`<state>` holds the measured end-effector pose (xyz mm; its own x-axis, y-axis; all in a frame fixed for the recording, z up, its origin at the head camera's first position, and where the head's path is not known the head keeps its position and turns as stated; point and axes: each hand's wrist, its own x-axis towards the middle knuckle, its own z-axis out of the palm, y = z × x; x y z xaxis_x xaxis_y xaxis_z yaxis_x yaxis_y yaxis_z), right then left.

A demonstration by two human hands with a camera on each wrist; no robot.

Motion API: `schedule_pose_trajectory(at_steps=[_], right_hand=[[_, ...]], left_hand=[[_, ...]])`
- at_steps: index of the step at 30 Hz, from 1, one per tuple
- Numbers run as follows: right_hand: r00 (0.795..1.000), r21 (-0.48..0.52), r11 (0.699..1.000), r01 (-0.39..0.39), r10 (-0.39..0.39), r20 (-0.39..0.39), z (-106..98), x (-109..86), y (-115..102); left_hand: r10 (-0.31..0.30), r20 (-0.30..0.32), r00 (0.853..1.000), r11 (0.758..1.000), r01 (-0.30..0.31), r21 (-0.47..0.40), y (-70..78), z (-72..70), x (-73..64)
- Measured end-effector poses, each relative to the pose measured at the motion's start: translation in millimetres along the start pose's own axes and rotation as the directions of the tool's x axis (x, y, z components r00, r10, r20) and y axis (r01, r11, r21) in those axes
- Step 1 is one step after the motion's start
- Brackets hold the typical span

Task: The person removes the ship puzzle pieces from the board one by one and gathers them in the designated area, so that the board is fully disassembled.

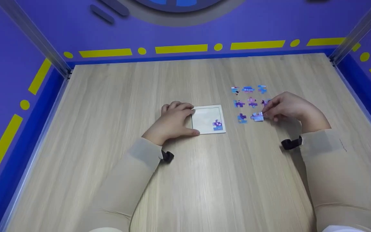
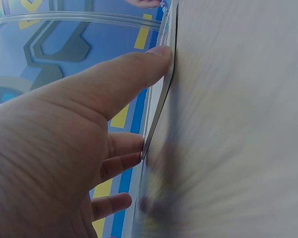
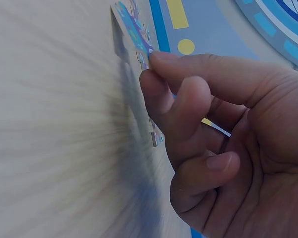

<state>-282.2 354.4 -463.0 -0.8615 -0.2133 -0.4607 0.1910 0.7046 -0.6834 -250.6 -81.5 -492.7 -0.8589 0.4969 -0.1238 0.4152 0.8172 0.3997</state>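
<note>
A small white square puzzle tray (image 1: 203,120) lies flat on the table. One purple-and-blue piece (image 1: 217,125) sits in its lower right corner. My left hand (image 1: 174,122) holds the tray at its left side, thumb at the near corner and fingers at the far corner. In the left wrist view, the thumb (image 2: 144,67) lies over the tray's edge. My right hand (image 1: 283,108) pinches a light-blue and lilac jigsaw piece (image 1: 257,117) by its right end. That piece (image 3: 133,29) is tilted close over the table in the right wrist view.
Several loose jigsaw pieces (image 1: 252,102) lie in rows right of the tray; the right fingers partly cover one purple piece (image 1: 265,101). The wooden table (image 1: 204,180) is bordered by blue-purple walls (image 1: 185,35) at the back and sides.
</note>
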Motion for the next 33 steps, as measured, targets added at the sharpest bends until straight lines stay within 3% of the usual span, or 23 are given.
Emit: schedule_pose_trajectory(at_steps=[15,21,26,33], right_hand=[[1.000,0.011,1.000,0.011,-0.011,0.009,-1.0,-3.3,-6.3],[0.997,-0.015,0.999,0.041,-0.042,-0.068,7.1,-4.0,-16.0],[0.983,-0.042,0.993,0.109,-0.114,-0.144,19.1,-7.3,-31.0],[0.965,-0.074,0.980,0.187,-0.198,-0.174,43.6,-12.5,-53.3]], left_hand=[[0.014,-0.016,1.000,1.000,-0.013,0.015,-1.7,0.1,0.5],[0.012,-0.012,1.000,1.000,-0.012,0.019,-1.9,0.5,0.8],[0.011,-0.012,1.000,1.000,-0.010,0.013,-1.4,0.3,0.5],[0.008,-0.008,1.000,1.000,-0.008,0.014,-0.6,1.1,-0.1]])
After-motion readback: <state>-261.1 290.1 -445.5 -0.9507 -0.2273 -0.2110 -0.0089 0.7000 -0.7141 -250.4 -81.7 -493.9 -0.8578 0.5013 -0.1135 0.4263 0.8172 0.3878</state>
